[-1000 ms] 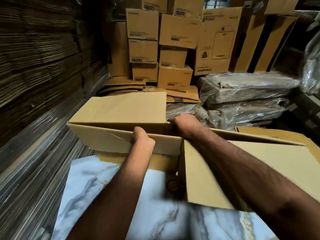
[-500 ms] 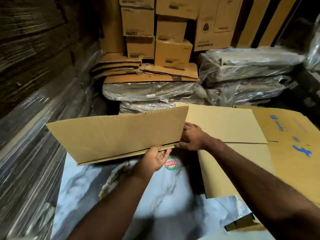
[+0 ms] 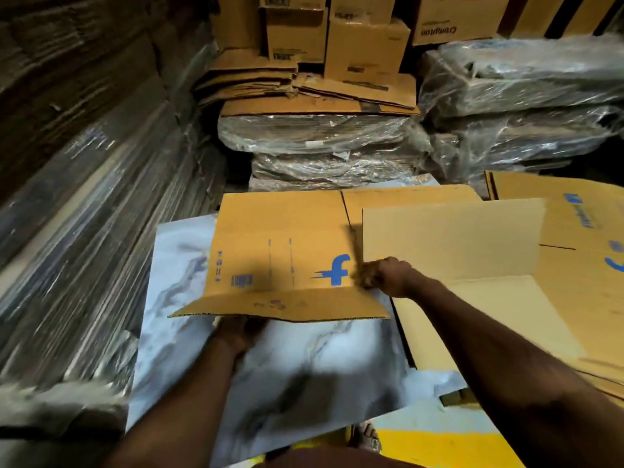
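Cardboard box (image 3: 277,251) half-flattened over marble-patterned sheet (image 3: 320,359), right hand (image 3: 388,276) fingers gripping its panel edge, left hand (image 3: 239,332) under near flap, fingers hidden, plastic-wrapped bundles (image 3: 320,143) and stacked cartons (image 3: 366,45) behind

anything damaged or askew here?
Loose flattened cartons atop the wrapped bundle at the back lie askew, edges bent and splayed. The blue-logo carton in hand looks intact; right hand grips it, left hand partly hidden under its flap.

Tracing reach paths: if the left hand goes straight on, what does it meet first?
Probably the underside of the near flap of the carton: the left hand sits tucked under its edge, fingers hidden, so depth is unclear.
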Demonstrator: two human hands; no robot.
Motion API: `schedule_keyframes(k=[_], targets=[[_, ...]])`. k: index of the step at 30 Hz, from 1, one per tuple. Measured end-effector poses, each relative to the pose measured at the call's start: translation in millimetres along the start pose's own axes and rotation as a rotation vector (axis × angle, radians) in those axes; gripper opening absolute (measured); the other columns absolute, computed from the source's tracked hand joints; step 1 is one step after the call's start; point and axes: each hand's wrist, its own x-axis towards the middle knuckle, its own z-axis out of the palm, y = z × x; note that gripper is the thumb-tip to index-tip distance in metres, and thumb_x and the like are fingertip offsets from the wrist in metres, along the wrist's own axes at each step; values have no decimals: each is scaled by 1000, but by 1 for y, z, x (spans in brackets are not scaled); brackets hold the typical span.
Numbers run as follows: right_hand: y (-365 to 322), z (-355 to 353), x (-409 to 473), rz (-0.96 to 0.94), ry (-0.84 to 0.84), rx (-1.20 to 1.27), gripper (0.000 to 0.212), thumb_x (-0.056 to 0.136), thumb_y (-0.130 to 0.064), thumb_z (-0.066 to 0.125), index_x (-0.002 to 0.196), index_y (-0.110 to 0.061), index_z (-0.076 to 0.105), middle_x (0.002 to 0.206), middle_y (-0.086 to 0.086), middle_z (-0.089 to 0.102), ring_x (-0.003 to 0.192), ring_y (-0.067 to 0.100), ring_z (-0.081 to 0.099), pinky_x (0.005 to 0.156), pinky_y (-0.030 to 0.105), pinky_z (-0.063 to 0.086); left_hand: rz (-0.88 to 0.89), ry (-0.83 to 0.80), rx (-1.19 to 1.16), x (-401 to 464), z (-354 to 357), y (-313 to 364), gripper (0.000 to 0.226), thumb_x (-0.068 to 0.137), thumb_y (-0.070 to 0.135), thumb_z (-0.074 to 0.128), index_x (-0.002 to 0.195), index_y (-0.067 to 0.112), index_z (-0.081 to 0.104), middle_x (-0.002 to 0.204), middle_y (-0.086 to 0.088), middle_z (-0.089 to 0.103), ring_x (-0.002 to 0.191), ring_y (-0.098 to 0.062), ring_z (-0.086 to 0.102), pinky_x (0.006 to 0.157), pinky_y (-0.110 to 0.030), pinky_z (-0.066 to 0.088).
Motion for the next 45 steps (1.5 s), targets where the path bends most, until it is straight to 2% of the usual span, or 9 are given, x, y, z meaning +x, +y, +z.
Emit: schedule_keyframes(k=[3,6,10,16,24,27,33,39,45], targets=[[-17,-5,12,66,2,186,33,100,-41,52,81,-18,67,91,5,68,88,21,62,84,32,46,74,25,-10,-11,-31,27,25,86,40,63,95,16,63,71,-5,70,60,-21,67,55,-27,56],[-44,-14,25,33,-20,282,43,102,-43,48,64,-23,53,69,-2,54,73,15,50,78,31,42,154,37,-147,-12,-47,45,53,87,52,54,114,8,66,107,-23,70,101,-41,66,97,-57,48],[-79,-12,36,-47,-125,297,32,100,-40,53,120,-21,68,114,0,67,107,18,59,96,30,45,167,-79,-44,-39,-53,64,32,81,34,55,81,7,73,73,-15,71,71,-30,70,88,-47,54],[-120,5,51,-65,-108,220,59,96,-45,57,144,-12,45,129,14,60,118,29,57,96,31,46,32,-82,482,-48,-81,58,32,95,-9,36,105,6,63,76,-10,73,62,-19,70,53,-25,57],[-151,51,55,68,-104,-17,94,86,-61,62,156,-34,6,160,15,-1,146,37,14,115,53,27,247,196,1319,15,-110,44,31,60,23,65,86,6,66,74,-12,66,66,-27,64,59,-30,50],[-163,59,54,75,-22,0,100,87,-57,62,156,-32,-5,161,15,-23,150,37,-8,118,57,11,470,274,1245,60,-113,49,59,62,44,60,120,34,58,101,3,70,88,-21,67,75,-42,59],[-186,81,54,29,88,13,95,93,-54,53,156,-31,-14,162,7,-26,151,31,-14,119,54,6,565,119,1105,56,-52,84,51,84,23,60,132,8,54,122,-13,64,109,-33,62,91,-44,52],[-197,86,53,92,166,119,89,96,-58,45,156,-30,-15,162,9,-24,151,29,-13,119,53,6,516,146,794,70,-21,114,12,87,13,60,95,3,57,85,-13,64,65,-21,60,49,-21,49],[-197,86,42,189,309,151,76,97,-64,28,158,-27,0,165,10,-3,151,29,2,119,57,12,205,-159,576,60,-1,145,55,92,59,50,126,18,64,120,-11,69,107,-28,67,91,-44,54]])
